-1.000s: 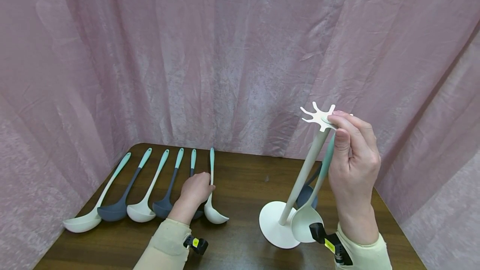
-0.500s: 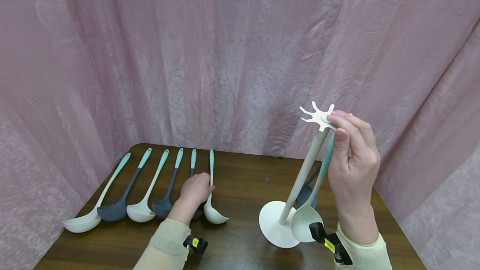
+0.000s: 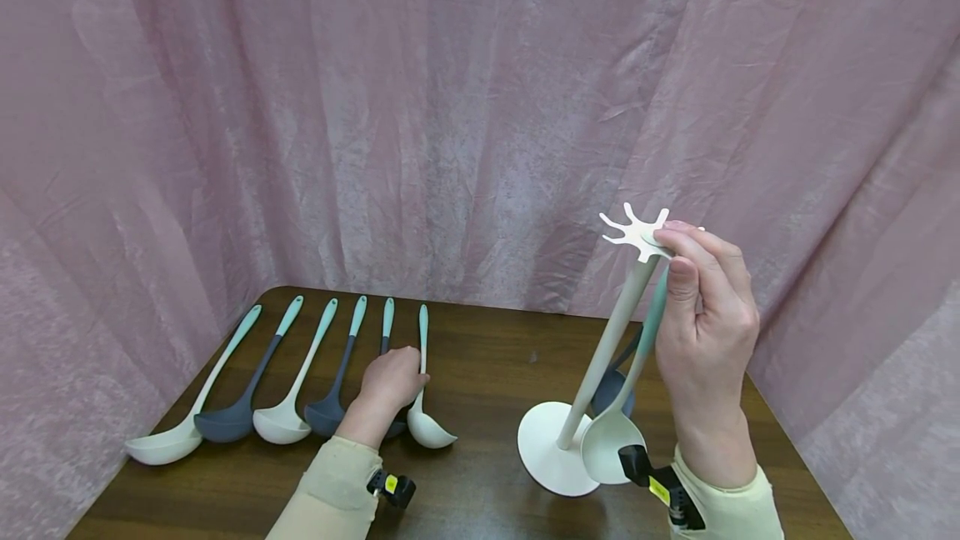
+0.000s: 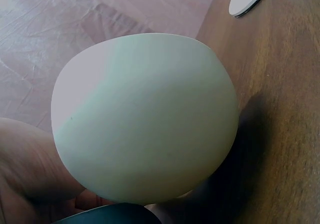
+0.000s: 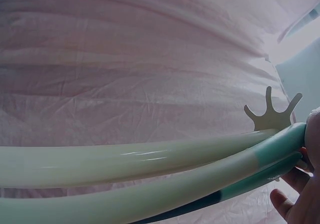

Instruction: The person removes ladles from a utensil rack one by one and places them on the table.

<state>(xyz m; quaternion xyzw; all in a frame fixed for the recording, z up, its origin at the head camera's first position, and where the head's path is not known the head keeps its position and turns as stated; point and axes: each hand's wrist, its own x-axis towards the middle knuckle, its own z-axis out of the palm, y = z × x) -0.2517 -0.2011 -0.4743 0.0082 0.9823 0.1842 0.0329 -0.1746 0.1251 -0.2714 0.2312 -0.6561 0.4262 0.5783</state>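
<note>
My left hand (image 3: 392,375) pinches the white ladle (image 3: 429,427) with the mint grip at the right end of a row on the wooden table. Its pale bowl (image 4: 145,119) fills the left wrist view. A dark ladle (image 3: 387,319) is partly hidden under that hand. On the right, a white utensil stand (image 3: 604,348) leans in the head view. Fingers of my right hand (image 3: 708,332) hold its hooked top (image 3: 633,233); the exact contact is partly hidden. A white ladle (image 3: 613,444) and a dark blue ladle (image 3: 613,392) hang from the stand.
Left of my left hand lie several ladles, white and dark blue by turns, from the outermost white one (image 3: 168,444) inward. Pink curtains (image 3: 480,107) rise directly behind the table's (image 3: 495,407) back edge. Hooks on the stand's left side carry nothing.
The white ladle in my left hand has slid slightly toward me, its handle end now lower in the head view. My right hand and the stand stay nearly still.
</note>
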